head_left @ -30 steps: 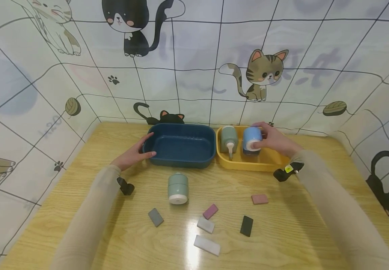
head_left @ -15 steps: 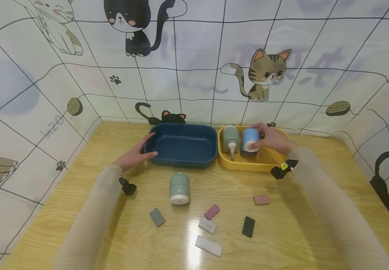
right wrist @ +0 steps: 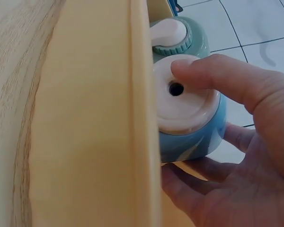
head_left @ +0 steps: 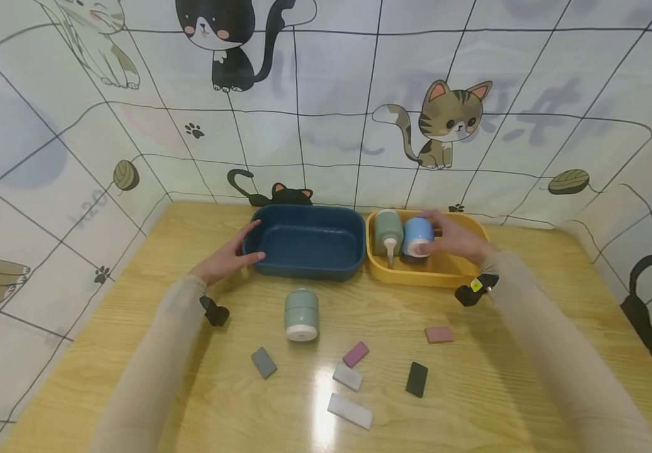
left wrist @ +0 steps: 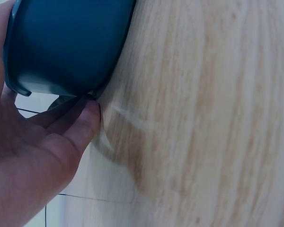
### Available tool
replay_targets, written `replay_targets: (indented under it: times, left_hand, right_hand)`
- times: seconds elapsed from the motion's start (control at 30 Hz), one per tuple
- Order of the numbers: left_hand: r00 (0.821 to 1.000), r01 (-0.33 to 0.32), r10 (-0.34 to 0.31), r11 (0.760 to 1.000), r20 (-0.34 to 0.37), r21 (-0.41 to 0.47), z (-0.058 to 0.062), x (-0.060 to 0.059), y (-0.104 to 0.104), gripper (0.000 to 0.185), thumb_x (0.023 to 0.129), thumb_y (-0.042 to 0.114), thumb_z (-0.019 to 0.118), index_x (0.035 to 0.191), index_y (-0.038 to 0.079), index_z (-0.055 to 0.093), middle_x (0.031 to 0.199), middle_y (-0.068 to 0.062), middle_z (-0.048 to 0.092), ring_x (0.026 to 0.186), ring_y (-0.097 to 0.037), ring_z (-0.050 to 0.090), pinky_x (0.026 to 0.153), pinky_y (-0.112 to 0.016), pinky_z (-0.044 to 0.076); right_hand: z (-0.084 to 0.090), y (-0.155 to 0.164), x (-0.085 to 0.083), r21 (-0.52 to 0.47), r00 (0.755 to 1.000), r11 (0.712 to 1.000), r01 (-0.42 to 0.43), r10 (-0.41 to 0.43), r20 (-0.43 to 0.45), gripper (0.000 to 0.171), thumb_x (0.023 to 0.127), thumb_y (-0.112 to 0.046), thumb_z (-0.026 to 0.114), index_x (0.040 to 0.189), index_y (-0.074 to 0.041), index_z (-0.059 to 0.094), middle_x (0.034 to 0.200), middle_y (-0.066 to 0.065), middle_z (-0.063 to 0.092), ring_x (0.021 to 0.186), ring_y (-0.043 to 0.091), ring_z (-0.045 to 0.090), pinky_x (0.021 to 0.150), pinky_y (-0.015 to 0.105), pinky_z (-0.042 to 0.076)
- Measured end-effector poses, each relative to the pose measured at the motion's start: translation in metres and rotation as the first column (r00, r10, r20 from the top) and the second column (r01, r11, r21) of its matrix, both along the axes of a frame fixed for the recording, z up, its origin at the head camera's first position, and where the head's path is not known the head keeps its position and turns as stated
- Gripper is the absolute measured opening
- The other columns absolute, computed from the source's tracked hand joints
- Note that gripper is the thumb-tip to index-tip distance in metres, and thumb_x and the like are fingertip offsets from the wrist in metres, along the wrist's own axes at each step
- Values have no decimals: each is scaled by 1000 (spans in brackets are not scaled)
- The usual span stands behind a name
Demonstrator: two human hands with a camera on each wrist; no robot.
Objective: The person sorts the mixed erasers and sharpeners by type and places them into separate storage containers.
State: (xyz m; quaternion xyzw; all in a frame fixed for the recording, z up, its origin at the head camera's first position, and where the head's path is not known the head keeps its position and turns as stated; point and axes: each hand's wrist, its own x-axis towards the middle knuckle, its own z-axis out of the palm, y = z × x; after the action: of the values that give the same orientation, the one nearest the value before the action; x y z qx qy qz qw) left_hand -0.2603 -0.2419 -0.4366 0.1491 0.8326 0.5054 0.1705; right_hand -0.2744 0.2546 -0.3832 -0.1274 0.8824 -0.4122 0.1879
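Observation:
My left hand (head_left: 228,259) holds the left end of a dark blue tray (head_left: 307,274), thumb over its front rim. In the left wrist view, fingertips (left wrist: 89,118) lie against the lower side of the tray. On the right, my right hand (head_left: 455,238) grips a blue cylindrical container (head_left: 418,230) inside a yellow tray (head_left: 405,277). The right wrist view shows my thumb on the container's pale round end (right wrist: 189,116), which has a dark hole. Directly left of it in the same tray lies a green pump bottle (head_left: 388,225) with a white nozzle.
A green container with a white end (head_left: 301,314) is on the wooden table in front of the blue tray. Several small blocks lie nearer, among them a grey block (head_left: 264,362), a black block (head_left: 416,379) and a pink block (head_left: 439,335). A cat-patterned sheet (head_left: 331,138) rises behind.
My right hand has shifted the blue container left inside the yellow tray, closer to the green pump bottle. My left hand stays at the blue tray's end.

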Motion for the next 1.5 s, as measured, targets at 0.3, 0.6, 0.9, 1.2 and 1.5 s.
replay_targets:
  times: [0.3, 0.6, 0.9, 1.2, 1.5]
  left_hand:
    - [1000, -3, 3, 1000, 24, 7, -2, -4, -2, 81, 96, 25, 62, 156, 29, 8, 161, -8, -7, 144, -34, -4, 110, -61, 10]
    - [1000, -4, 4, 1000, 20, -3, -1, -1, -1, 80, 96, 30, 62, 156, 33, 9, 161, -6, -5, 145, -33, -2, 110, -61, 12]
    - [999, -7, 7, 1000, 38, 4, -2, -2, -1, 81, 96, 26, 62, 157, 28, 8, 160, -9, -7, 144, -34, -5, 109, -63, 7]
    - [1000, -4, 4, 1000, 22, -4, 1, 2, 0, 80, 97, 28, 61, 156, 30, 7, 161, -8, -6, 144, -35, -4, 109, -63, 9]
    - [1000, -3, 3, 1000, 12, -10, 3, 3, 1, 79, 97, 28, 60, 156, 32, 8, 161, -7, -6, 145, -34, -3, 109, -62, 11]
  right_hand:
    - [10, -3, 8, 12, 998, 999, -35, 35, -50, 86, 87, -18, 74, 151, -1, 19, 149, 28, 23, 134, 50, 25, 106, 59, 25]
    - [18, -4, 12, 76, 994, 996, -44, 52, -98, 77, 88, -13, 72, 148, 1, 25, 147, 29, 28, 133, 49, 27, 107, 58, 25]
    - [21, -4, 16, 73, 993, 997, -33, 41, -110, 75, 87, -11, 73, 146, 1, 28, 147, 28, 29, 131, 51, 30, 107, 59, 25]
    - [26, -3, 21, 47, 989, 999, -24, 30, -143, 75, 85, -7, 73, 146, 2, 30, 148, 26, 31, 132, 51, 30, 107, 57, 26]
    - [35, -7, 29, 6, 986, 999, -48, 48, -162, 70, 86, -8, 72, 144, -1, 33, 147, 23, 35, 134, 46, 31, 107, 56, 26]
